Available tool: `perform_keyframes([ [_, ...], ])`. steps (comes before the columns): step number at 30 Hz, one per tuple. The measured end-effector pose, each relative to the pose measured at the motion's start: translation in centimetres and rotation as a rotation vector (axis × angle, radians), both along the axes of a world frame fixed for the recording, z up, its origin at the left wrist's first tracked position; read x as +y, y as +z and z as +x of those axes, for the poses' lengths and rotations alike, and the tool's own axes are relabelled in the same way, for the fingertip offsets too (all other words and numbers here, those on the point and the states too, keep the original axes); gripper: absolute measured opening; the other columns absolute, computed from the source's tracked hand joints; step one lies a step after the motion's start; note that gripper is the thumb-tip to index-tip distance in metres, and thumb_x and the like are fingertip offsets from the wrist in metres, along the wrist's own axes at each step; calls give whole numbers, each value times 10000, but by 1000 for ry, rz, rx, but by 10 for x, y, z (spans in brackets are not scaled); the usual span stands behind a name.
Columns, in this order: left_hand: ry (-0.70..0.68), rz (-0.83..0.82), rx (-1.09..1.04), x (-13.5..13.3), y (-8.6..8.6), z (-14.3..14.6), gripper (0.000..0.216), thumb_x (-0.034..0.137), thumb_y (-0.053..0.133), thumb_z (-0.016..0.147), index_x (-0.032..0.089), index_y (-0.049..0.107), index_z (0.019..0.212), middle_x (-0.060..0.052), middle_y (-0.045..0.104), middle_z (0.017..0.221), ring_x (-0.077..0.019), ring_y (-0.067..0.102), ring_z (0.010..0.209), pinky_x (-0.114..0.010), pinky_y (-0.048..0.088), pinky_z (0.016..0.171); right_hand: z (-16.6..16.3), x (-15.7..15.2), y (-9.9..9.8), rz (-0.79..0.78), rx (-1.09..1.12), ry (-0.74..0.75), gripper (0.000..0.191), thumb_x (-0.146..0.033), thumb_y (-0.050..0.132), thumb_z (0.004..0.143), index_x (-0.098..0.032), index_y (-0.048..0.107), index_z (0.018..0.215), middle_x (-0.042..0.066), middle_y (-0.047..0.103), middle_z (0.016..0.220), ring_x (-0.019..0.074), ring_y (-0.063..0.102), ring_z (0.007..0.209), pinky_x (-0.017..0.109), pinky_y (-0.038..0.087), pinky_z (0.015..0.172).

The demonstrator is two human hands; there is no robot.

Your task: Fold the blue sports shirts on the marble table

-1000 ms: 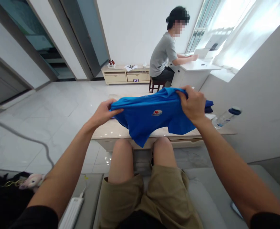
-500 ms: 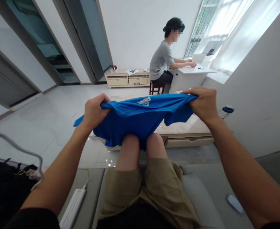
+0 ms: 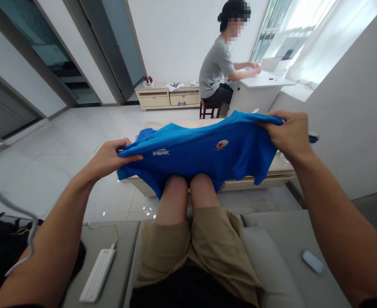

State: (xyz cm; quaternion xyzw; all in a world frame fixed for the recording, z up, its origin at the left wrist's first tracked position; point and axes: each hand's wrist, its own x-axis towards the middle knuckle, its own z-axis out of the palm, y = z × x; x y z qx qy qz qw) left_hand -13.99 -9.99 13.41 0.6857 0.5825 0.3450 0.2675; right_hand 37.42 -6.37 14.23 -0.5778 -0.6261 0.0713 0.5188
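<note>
A blue T-shirt (image 3: 191,147) is stretched between my hands above my knees. White "PEAK" lettering and a small red-and-white emblem show on the side facing me. My left hand (image 3: 113,158) is closed on one end of its upper edge, the thumb lying over the cloth. At the other end, my right hand (image 3: 289,130) pinches the fabric near the shoulder. The lower part of the shirt hangs down beyond my knees, which hide some of it.
Behind the shirt stands a low table with a drawer (image 3: 259,185). On the grey sofa (image 3: 274,239) lie a white power strip (image 3: 98,273) to my left and a small white object (image 3: 313,261) to my right. A person (image 3: 218,64) sits at a white desk (image 3: 265,81) farther off.
My hands have moved farther apart and the shirt has turned, so its printed front now faces me. My left hand is lower and more to the left; my right hand has shifted right.
</note>
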Motion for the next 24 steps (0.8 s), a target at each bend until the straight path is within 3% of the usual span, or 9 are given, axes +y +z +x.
perform_keyframes([
  [2,-5,-109,-103,-3,-8,7,617,705,973,622,199,762,906,-8,726,796,-213,666,763,-294,573,677,-3,1,-8,-100,53,46,284,-402,866,874,-131,848,956,46,758,824,178,632,741,302,514,696],
  [6,-53,-276,-208,-4,-41,18,751,733,986,563,179,809,1037,-78,820,991,-288,747,910,-375,641,790,-5,12,-47,-238,9,31,203,-354,828,870,-151,832,862,13,730,737,206,659,740,311,536,708],
  [9,22,-181,-210,2,-43,13,726,711,997,559,185,796,1017,-70,818,987,-265,748,896,-347,635,772,-1,19,-52,-169,5,59,177,-346,811,883,-180,855,922,36,797,829,238,717,822,333,586,778],
  [13,91,-48,-175,8,-33,4,742,676,960,631,203,815,1183,-61,834,1072,-265,758,931,-328,633,781,4,15,-43,22,77,78,257,-388,803,916,-179,848,1059,64,835,994,233,743,928,340,608,869],
  [15,55,-143,-96,6,-43,4,668,680,930,642,193,852,1093,-56,838,984,-276,757,882,-336,629,760,5,10,-58,11,58,32,267,-408,802,907,-176,837,1034,51,824,951,232,736,891,351,607,866],
  [18,39,-224,-36,-2,-73,3,481,643,874,666,201,851,855,-51,803,819,-264,725,769,-334,595,689,8,0,-100,-135,3,-43,194,-343,744,872,-184,843,918,41,799,835,236,724,809,362,596,829],
  [21,163,14,-83,-9,-96,-2,289,502,780,754,221,830,798,-27,710,734,-191,616,676,-290,507,621,9,-12,-129,-78,54,-136,294,-271,640,859,-185,880,1006,63,829,912,219,717,775,326,566,739],
  [24,407,306,-57,-12,-105,-6,259,432,720,839,228,851,930,41,476,628,-138,414,592,-261,385,575,4,-25,-135,113,81,-273,311,-282,637,895,-185,877,1070,64,836,952,181,675,691,289,518,644],
])
